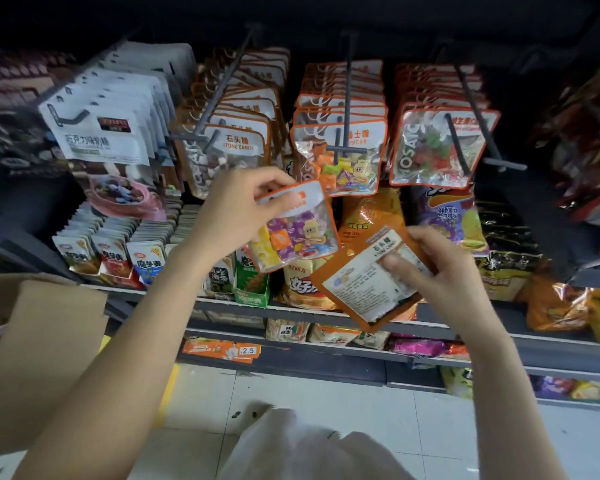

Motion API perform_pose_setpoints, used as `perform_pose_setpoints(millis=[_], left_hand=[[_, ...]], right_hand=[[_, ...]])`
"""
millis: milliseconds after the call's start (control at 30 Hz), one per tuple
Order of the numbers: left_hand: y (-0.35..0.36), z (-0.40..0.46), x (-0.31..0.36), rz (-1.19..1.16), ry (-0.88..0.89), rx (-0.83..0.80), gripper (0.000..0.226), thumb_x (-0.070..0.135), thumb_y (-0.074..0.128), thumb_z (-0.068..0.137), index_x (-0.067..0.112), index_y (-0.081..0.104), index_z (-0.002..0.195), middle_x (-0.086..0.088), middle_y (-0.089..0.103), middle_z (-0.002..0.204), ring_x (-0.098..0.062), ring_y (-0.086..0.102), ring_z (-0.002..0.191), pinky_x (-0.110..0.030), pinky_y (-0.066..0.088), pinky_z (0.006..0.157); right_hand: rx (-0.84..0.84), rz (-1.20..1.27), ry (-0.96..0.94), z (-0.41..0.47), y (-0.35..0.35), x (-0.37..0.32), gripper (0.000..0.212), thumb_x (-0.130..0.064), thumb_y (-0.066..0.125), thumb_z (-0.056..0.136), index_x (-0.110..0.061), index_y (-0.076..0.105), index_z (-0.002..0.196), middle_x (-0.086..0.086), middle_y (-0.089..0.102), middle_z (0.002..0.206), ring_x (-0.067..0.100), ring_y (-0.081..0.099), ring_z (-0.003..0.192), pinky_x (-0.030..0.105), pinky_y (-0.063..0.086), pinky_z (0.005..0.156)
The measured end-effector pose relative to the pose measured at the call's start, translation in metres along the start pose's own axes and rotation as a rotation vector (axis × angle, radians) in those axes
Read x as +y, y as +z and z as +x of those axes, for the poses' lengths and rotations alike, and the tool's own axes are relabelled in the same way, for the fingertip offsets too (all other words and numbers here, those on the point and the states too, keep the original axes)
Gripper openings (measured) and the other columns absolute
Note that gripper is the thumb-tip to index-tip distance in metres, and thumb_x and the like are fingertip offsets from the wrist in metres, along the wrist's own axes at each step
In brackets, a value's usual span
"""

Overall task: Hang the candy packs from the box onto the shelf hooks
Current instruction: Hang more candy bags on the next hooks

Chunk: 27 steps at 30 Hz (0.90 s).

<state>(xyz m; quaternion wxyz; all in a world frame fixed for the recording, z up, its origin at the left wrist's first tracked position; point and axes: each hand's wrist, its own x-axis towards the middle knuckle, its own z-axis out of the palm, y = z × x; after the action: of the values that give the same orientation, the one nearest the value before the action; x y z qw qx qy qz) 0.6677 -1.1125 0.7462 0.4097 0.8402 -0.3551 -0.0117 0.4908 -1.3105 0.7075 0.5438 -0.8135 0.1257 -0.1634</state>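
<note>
left hand [238, 211] is up at centre frame, thumb and fingers curled over the white-and-orange top edge of a candy pack [297, 228], pinching it there. the pack hangs below the fingertips, tilted, front side showing purple, yellow and orange sweets through the clear window. it sits just under the row of hanging packs, below the middle hook [346, 98], not on any hook.

right hand [437, 268] is lower right of centre, gripping a second pack [368, 282] that shows its orange back with a white printed label. the thumb lies across the label face, the other fingers wrap over the pack's upper right edge and go behind it. this pack slants down toward the bottom centre, its lower corner over the shelf edge [291, 308]. the two packs are close together, the first one's lower right corner just beside the second one's top; cannot tell if they touch.

above, orange-rimmed packs fill three hooks across the upper middle, and white packs [101, 133] hang at upper left. the cardboard box [49, 327] stands at the left edge, flap open. bagged snacks line the shelf behind both hands.
</note>
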Motion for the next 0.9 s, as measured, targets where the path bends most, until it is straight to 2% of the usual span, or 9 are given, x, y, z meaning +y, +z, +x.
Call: perform_pose_setpoints(millis=[100, 200, 267, 333, 433, 500, 633, 767, 900], left_hand=[[0.006, 0.003, 0.016, -0.037, 0.035, -0.028, 0.016, 0.024, 0.072, 0.084, 0.025, 0.073, 0.100, 0.017, 0.067, 0.085, 0.001, 0.067, 0.076, -0.016, 0.053, 0.060], [0.013, 0.002, 0.027, -0.112, 0.075, -0.072, 0.019, 0.025, 0.073, 0.083, 0.028, 0.071, 0.101, 0.026, 0.064, 0.081, 0.008, 0.066, 0.071, -0.006, 0.047, 0.056], [0.016, 0.000, 0.032, -0.171, 0.110, -0.077, 0.019, 0.022, 0.072, 0.083, 0.028, 0.070, 0.101, 0.022, 0.066, 0.082, 0.005, 0.067, 0.073, -0.008, 0.050, 0.059], [0.016, 0.001, 0.032, -0.179, 0.151, -0.064, 0.020, 0.023, 0.072, 0.083, 0.028, 0.069, 0.102, 0.018, 0.069, 0.090, 0.005, 0.066, 0.083, -0.008, 0.051, 0.070], [0.013, 0.004, 0.019, -0.140, 0.132, -0.032, 0.020, 0.029, 0.071, 0.083, 0.033, 0.064, 0.101, 0.027, 0.064, 0.092, 0.007, 0.063, 0.084, -0.008, 0.049, 0.072], [0.015, 0.004, 0.012, -0.252, 0.074, 0.050, 0.015, 0.023, 0.069, 0.086, 0.030, 0.062, 0.097, 0.023, 0.065, 0.090, 0.006, 0.064, 0.081, -0.009, 0.049, 0.070], [0.029, 0.006, 0.007, -0.393, 0.030, 0.293, 0.013, 0.018, 0.063, 0.091, 0.022, 0.053, 0.097, 0.014, 0.066, 0.088, 0.002, 0.067, 0.083, -0.017, 0.053, 0.072], [0.039, 0.017, -0.002, -0.340, -0.026, 0.344, 0.014, 0.022, 0.062, 0.093, 0.018, 0.050, 0.097, 0.012, 0.065, 0.081, -0.005, 0.068, 0.076, -0.035, 0.057, 0.070], [0.039, 0.024, -0.005, -0.248, 0.012, 0.402, 0.018, 0.026, 0.064, 0.092, 0.016, 0.050, 0.098, 0.007, 0.069, 0.076, -0.014, 0.067, 0.068, -0.038, 0.055, 0.062]], right_hand=[[0.037, -0.139, -0.095, 0.010, 0.013, -0.007, 0.026, -0.033, 0.069, 0.083, -0.027, 0.063, 0.108, -0.018, 0.068, 0.100, 0.001, 0.065, 0.092, 0.020, 0.051, 0.073], [0.075, -0.146, -0.129, 0.019, 0.022, -0.012, 0.030, -0.027, 0.070, 0.086, -0.034, 0.059, 0.113, -0.018, 0.064, 0.108, 0.001, 0.062, 0.098, 0.023, 0.052, 0.079], [0.065, -0.077, -0.082, 0.022, 0.026, -0.013, 0.021, -0.025, 0.070, 0.087, -0.031, 0.063, 0.106, -0.014, 0.069, 0.100, 0.003, 0.066, 0.090, 0.031, 0.055, 0.076], [0.132, -0.028, -0.069, 0.024, 0.028, -0.011, 0.013, -0.023, 0.070, 0.088, -0.026, 0.065, 0.100, -0.011, 0.072, 0.092, 0.007, 0.068, 0.083, 0.037, 0.056, 0.071], [0.270, 0.080, -0.046, 0.029, 0.028, -0.007, 0.010, -0.021, 0.068, 0.089, -0.020, 0.066, 0.099, -0.007, 0.072, 0.090, 0.008, 0.069, 0.082, 0.030, 0.056, 0.067], [0.308, 0.142, -0.031, 0.032, 0.028, -0.006, 0.008, -0.019, 0.067, 0.090, -0.019, 0.066, 0.098, -0.006, 0.072, 0.091, 0.007, 0.069, 0.082, 0.024, 0.054, 0.066], [0.343, 0.173, -0.025, 0.042, 0.036, -0.010, 0.005, -0.019, 0.067, 0.091, -0.024, 0.066, 0.093, 0.000, 0.072, 0.091, 0.013, 0.068, 0.084, 0.031, 0.055, 0.072], [0.361, 0.199, 0.027, 0.053, 0.038, -0.008, 0.004, -0.023, 0.066, 0.091, -0.026, 0.066, 0.092, -0.002, 0.074, 0.090, 0.018, 0.070, 0.087, 0.045, 0.057, 0.079], [0.369, 0.207, 0.050, 0.060, 0.039, -0.005, 0.001, -0.023, 0.066, 0.091, -0.023, 0.066, 0.092, -0.004, 0.072, 0.086, 0.016, 0.069, 0.083, 0.040, 0.057, 0.074]])
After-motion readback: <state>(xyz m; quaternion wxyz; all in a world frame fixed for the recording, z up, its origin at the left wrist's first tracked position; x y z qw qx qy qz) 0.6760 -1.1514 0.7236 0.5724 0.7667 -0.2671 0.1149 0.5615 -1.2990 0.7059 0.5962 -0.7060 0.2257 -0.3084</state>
